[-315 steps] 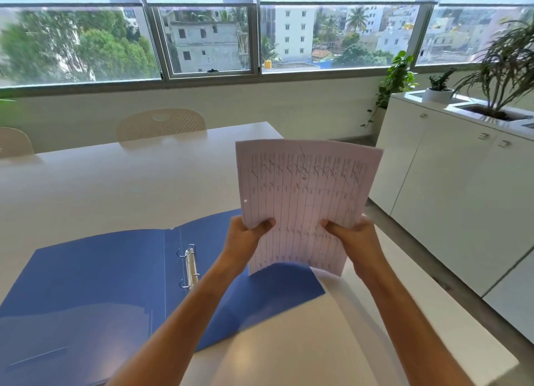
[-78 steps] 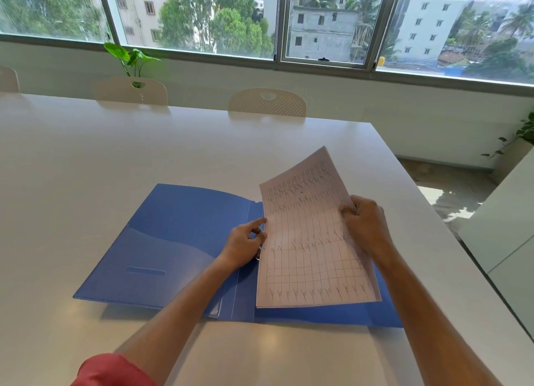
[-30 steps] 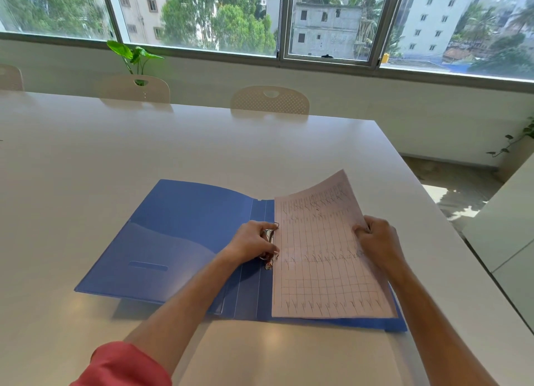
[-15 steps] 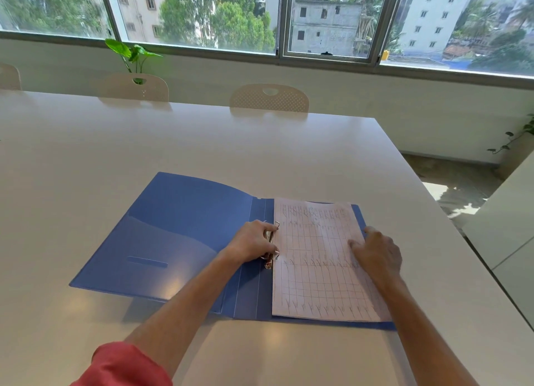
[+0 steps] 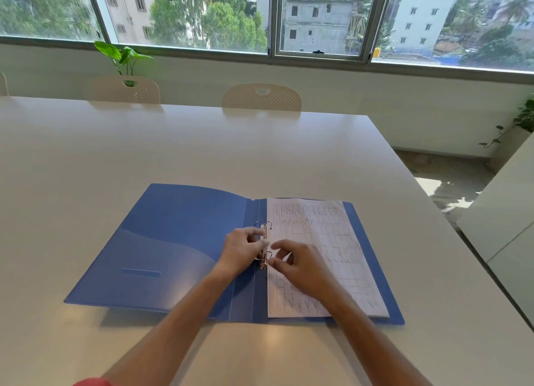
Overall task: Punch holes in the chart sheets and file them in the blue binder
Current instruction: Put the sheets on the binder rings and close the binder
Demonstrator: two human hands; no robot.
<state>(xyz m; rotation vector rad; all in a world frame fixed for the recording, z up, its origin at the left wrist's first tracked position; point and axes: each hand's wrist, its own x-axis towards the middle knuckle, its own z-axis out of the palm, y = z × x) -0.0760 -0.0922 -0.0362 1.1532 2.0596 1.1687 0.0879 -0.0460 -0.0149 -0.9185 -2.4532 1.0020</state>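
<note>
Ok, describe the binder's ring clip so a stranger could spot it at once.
On the white table lies an open blue binder. Along its spine, at the chart sheets' left edge, sits the ring clip, between both hands: the only shiny metal part there.

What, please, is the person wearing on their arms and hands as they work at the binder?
Both forearms are bare, and the left hand and right hand wear no gloves; no rings or watch show. A red sleeve edge shows on the left arm at the bottom of the picture.
</note>
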